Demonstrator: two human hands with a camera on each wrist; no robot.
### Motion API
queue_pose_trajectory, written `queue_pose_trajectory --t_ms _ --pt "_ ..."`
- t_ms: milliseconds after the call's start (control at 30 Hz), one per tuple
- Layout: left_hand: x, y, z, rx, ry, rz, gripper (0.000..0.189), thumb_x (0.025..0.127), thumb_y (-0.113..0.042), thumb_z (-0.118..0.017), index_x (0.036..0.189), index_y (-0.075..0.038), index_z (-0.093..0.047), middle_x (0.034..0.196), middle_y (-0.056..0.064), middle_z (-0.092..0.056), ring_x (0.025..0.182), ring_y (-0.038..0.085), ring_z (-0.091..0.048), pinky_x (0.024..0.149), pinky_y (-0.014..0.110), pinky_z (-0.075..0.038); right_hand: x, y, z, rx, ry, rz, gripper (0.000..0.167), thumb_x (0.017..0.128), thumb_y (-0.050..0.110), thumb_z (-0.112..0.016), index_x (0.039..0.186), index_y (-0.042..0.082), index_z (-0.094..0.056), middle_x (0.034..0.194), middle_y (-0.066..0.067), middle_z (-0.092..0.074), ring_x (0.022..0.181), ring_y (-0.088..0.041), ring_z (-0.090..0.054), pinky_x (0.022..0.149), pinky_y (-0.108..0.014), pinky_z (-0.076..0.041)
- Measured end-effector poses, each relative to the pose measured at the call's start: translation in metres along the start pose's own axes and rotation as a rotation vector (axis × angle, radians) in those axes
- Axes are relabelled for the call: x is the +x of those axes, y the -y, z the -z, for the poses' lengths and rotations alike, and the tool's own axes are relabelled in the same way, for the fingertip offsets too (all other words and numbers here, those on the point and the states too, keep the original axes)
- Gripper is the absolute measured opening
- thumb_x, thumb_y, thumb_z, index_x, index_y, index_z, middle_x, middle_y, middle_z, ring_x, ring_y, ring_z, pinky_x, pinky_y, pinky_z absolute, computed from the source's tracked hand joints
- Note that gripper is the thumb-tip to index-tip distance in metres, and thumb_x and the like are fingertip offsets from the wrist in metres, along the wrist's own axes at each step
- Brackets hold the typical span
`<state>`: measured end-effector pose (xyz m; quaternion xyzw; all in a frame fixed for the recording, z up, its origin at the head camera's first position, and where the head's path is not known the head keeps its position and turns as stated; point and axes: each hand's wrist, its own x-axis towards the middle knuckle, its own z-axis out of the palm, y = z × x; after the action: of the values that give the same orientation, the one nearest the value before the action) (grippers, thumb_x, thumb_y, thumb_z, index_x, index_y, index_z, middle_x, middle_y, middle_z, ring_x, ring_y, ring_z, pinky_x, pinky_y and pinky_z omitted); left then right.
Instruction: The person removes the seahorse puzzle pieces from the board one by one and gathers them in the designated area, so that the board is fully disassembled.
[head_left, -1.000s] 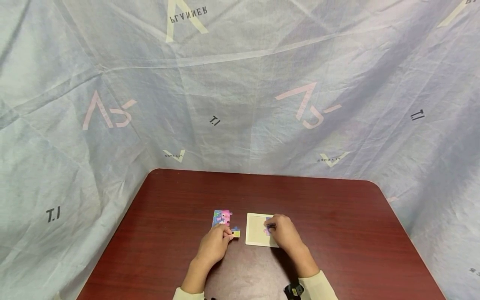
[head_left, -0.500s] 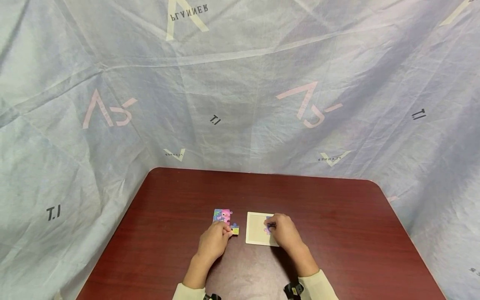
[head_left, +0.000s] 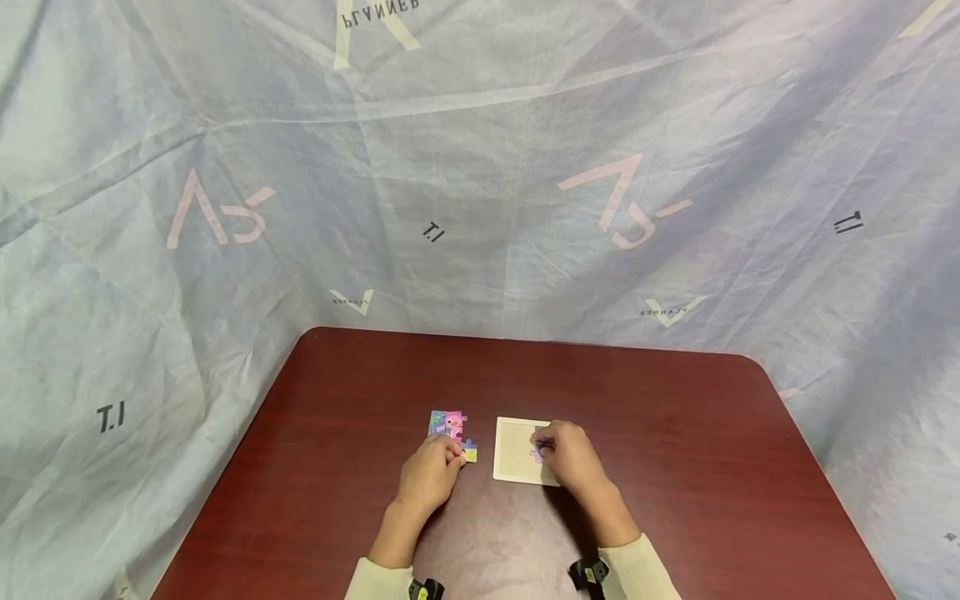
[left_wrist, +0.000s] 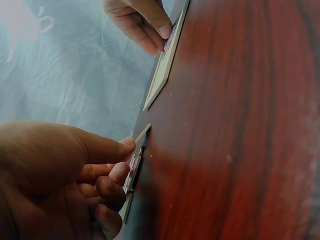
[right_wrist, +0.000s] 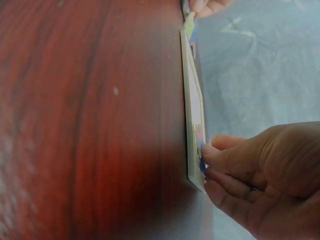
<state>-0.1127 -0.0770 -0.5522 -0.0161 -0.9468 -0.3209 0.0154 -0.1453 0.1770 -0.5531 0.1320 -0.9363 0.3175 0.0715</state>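
Observation:
My left hand pinches a yellow-and-blue jigsaw piece between thumb and fingertips, at the near right corner of a group of pink and blue jigsaw pieces. In the left wrist view that piece sticks out past the thumb, tilted over the table. My right hand is over the right part of a shallow cream puzzle tray. Its thumb and fingers pinch a dark blue jigsaw piece, low over the tray. Pink-and-purple pieces lie in the tray beside those fingertips, partly hidden by the hand.
Both hands work over a dark red wood-grain table. A grey printed cloth hangs behind and along its sides. A strip of tabletop separates the piece group from the tray.
The left hand has shifted slightly away from the body with its yellow-and-blue piece, closer to the group. The right hand stays nearly still at the tray. The head view has tilted a little.

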Motion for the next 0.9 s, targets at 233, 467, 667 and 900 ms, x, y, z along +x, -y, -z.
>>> queue_pose_trajectory --t_ms 233,467,667,900 --pt "0.001 -0.001 0.001 0.004 -0.01 -0.004 0.009 0.092 -0.018 -0.078 0.091 -0.013 -0.071 0.088 0.0 -0.063 0.075 0.01 -0.061 0.067 0.035 -0.052 0.0 0.001 0.001 -0.001 -0.009 0.0 0.028 0.075 -0.017 -0.076 0.089 0.006 -0.083 0.087 -0.007 -0.075 0.086 -0.022 -0.073 0.08 -0.039 -0.061" --pt "0.001 -0.001 0.0 0.011 -0.025 -0.026 0.01 0.092 -0.017 -0.079 0.096 -0.012 -0.071 0.089 0.0 -0.064 0.076 0.011 -0.062 0.066 0.037 -0.052 -0.001 0.003 0.001 -0.006 -0.012 -0.001 0.028 0.075 -0.017 -0.076 0.088 0.006 -0.083 0.087 -0.006 -0.075 0.085 -0.021 -0.073 0.078 -0.038 -0.06" --pt "0.001 -0.006 -0.001 -0.013 -0.009 -0.059 0.012 0.092 -0.017 -0.08 0.097 -0.011 -0.07 0.089 -0.001 -0.062 0.076 0.009 -0.06 0.064 0.033 -0.048 -0.001 0.004 0.002 -0.005 -0.002 -0.015 0.028 0.076 -0.016 -0.076 0.089 0.007 -0.083 0.087 -0.006 -0.075 0.085 -0.019 -0.072 0.078 -0.037 -0.06" --pt "-0.002 -0.017 -0.005 -0.025 0.012 -0.114 0.014 0.092 -0.019 -0.081 0.098 -0.012 -0.071 0.089 -0.001 -0.062 0.076 0.008 -0.059 0.063 0.03 -0.047 -0.002 0.004 0.003 0.01 0.007 -0.022 0.028 0.076 -0.017 -0.076 0.09 0.006 -0.083 0.088 -0.006 -0.076 0.087 -0.021 -0.073 0.078 -0.038 -0.06"
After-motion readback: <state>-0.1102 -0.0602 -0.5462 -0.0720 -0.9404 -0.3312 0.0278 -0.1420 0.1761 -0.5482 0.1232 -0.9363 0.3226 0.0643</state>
